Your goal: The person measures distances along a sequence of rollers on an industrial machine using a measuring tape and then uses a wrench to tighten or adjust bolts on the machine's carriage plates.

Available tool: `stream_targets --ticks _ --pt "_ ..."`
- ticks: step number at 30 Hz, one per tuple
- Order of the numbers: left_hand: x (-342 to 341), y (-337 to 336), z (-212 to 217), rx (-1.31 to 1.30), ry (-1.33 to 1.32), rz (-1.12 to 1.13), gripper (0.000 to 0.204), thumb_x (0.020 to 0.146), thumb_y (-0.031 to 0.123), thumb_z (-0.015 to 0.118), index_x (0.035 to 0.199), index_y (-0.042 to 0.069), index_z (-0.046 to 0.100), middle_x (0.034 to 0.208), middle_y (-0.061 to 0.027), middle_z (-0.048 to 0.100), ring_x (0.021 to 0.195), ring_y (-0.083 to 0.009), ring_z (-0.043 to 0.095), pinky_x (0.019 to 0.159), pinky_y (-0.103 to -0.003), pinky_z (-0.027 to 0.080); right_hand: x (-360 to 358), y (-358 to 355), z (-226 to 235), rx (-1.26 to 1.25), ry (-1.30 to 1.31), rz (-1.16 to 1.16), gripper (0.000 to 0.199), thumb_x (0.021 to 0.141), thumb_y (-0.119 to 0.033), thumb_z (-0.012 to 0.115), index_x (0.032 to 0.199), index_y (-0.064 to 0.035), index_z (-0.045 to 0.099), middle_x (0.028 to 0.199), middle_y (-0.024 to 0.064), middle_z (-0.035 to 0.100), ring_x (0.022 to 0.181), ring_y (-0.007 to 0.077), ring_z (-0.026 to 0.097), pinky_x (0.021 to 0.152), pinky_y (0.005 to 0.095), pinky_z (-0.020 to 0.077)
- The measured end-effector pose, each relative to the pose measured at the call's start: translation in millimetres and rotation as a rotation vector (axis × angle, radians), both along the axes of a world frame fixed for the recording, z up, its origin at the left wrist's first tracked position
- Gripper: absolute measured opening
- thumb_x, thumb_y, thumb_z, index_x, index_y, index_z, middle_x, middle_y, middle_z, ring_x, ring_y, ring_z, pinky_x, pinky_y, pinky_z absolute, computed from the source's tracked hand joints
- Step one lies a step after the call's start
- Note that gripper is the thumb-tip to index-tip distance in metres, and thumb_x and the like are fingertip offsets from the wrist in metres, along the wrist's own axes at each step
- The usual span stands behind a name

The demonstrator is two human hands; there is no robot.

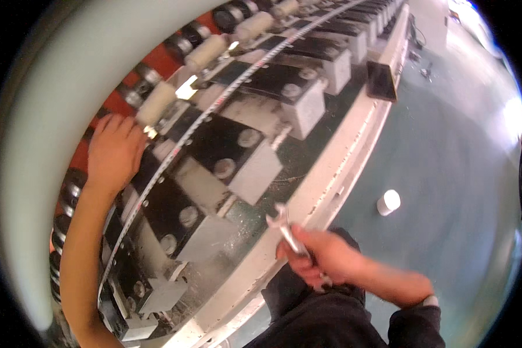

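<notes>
In my right hand [320,255] is a silver open-end wrench [292,236], its jaw pointing up and away from my fist. The fist is closed around the shank, above my dark-clothed lap. My left hand [116,148] reaches into the machine, fingers bent and together, beside a cream roller [156,103]. Whatever its fingertips grip is hidden. Next to that hand runs a white measuring scale [217,103], curving along a row of black plates [206,136] with round bolt heads and pale blocks.
A thick pale green curved rail [93,69] borders the machine on the left, beside metal rollers [139,90]. A cream frame beam [342,151] crosses on the right, with a dark-faced bracket [381,81]. A white cylinder [388,202] stands on the green floor [441,168].
</notes>
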State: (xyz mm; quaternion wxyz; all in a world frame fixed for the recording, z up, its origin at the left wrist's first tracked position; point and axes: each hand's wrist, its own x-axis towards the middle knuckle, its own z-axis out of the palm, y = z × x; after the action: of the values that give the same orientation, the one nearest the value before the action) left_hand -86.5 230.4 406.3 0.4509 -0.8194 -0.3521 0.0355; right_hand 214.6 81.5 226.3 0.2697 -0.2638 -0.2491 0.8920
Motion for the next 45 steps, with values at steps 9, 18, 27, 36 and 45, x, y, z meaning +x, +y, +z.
stream_targets --ticks 9,18,27,36,45 --pt "6.2 -2.1 -0.3 0.045 0.045 0.032 0.012 0.086 0.013 0.059 0.086 0.001 0.059 0.089 -0.0141 0.055 0.094 -0.0348 0.053 0.090 -0.045 0.040 -26.6 83.4 14.2 -0.152 0.260 -0.214 0.045 0.098 -0.053 0.037 0.084 -0.0115 0.044 0.059 -0.0070 0.026 0.047 0.0081 0.023 0.045 0.0268 0.0239" --pt "7.9 1.9 -3.8 0.067 0.049 -0.029 0.013 0.086 0.013 0.059 0.086 0.000 0.059 0.090 -0.0150 0.056 0.092 -0.0354 0.053 0.089 -0.046 0.041 -52.4 96.2 -3.4 -0.115 0.516 -0.305 0.039 0.096 -0.049 0.040 0.074 -0.0181 0.036 0.059 -0.0073 0.025 0.048 0.0081 0.023 0.045 0.0275 0.0231" --pt "9.1 -6.0 9.7 -0.021 -0.094 -0.038 0.024 0.075 0.013 0.068 0.092 0.003 0.056 0.097 -0.0135 0.056 0.093 -0.0334 0.055 0.082 -0.045 0.045 -36.5 75.9 10.4 -0.177 0.444 -0.331 0.052 0.085 -0.073 0.044 0.090 -0.0215 0.044 0.062 -0.0082 0.029 0.047 0.0065 0.024 0.044 0.0235 0.0194" --pt "28.8 -1.2 24.8 0.098 0.120 -0.197 0.047 0.077 0.015 0.059 0.123 0.012 0.055 0.132 -0.0079 0.052 0.125 -0.0233 0.048 0.103 -0.040 0.042 -46.4 48.8 12.0 0.339 0.198 -0.899 0.052 0.092 -0.018 0.061 0.135 -0.0098 0.034 0.069 -0.0054 0.035 0.052 0.0040 0.033 0.040 0.0211 0.0259" --pt "63.0 45.2 13.2 -0.025 0.472 0.074 0.016 0.079 0.017 0.059 0.095 0.013 0.062 0.102 -0.0002 0.056 0.108 -0.0183 0.052 0.106 -0.038 0.034 -25.2 68.9 33.4 1.343 -0.752 -1.013 0.088 0.048 -0.029 0.096 0.114 0.0016 0.047 0.093 0.0062 0.048 0.076 0.0120 0.046 0.060 0.0243 0.0397"
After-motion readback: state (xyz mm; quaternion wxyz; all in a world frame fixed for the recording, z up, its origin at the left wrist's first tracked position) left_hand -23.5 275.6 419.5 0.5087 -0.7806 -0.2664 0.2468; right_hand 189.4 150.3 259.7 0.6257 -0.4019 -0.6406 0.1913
